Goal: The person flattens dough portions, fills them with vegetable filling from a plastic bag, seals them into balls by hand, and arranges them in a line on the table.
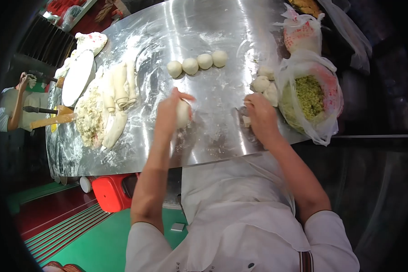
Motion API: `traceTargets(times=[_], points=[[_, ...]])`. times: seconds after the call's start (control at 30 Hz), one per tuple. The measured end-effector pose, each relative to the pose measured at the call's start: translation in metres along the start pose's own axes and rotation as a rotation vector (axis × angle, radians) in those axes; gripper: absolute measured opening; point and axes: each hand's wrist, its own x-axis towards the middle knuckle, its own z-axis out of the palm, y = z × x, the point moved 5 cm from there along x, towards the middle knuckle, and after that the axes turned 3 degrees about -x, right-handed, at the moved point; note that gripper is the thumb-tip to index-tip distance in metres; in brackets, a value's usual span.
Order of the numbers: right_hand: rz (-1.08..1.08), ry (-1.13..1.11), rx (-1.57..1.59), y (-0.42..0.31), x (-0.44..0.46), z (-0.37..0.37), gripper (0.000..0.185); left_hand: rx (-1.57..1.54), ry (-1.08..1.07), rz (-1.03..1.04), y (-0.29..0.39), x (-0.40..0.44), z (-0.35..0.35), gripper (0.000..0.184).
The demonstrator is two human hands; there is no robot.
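On the floured metal table (213, 104), my left hand (170, 111) is curled round a pale dough ball (183, 113). My right hand (260, 115) is closed at the right, its fingertips pinched beside a small dough piece (246, 121); whatever lies between them is hidden. Just beyond that hand sit several dough pieces (260, 84) in a loose pile. A row of round dough balls (190, 66) stands farther back, past my left hand. To the right of my right hand, a plastic bag (288, 97) lies open around a chopped green filling (309, 96).
Rolled dough strips (121, 86) and a crumbly dough mass (89, 115) lie at the left, near a white oval board (77, 79). Another bag (302, 36) stands at the back right. A red stool (109, 194) is below the table edge. A person (20, 102) is at far left.
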Motion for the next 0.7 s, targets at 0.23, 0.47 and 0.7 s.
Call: traceTargets(times=[0.23, 0.47, 0.7], points=[[0.103, -0.118, -0.215, 0.014, -0.042, -0.035, 0.029, 0.327, 0.201, 0.088, 0.026, 0.087, -0.116, 0.047], [0.044, -0.168, -0.290, 0.004, -0.041, -0.007, 0.041, 0.840, 0.418, 0.062, 0.018, 0.149, -0.091, 0.067], [0.036, 0.026, -0.136, 0.028, -0.050, -0.009, 0.022, 1.034, 0.571, 0.579, 0.069, 0.111, -0.049, 0.044]])
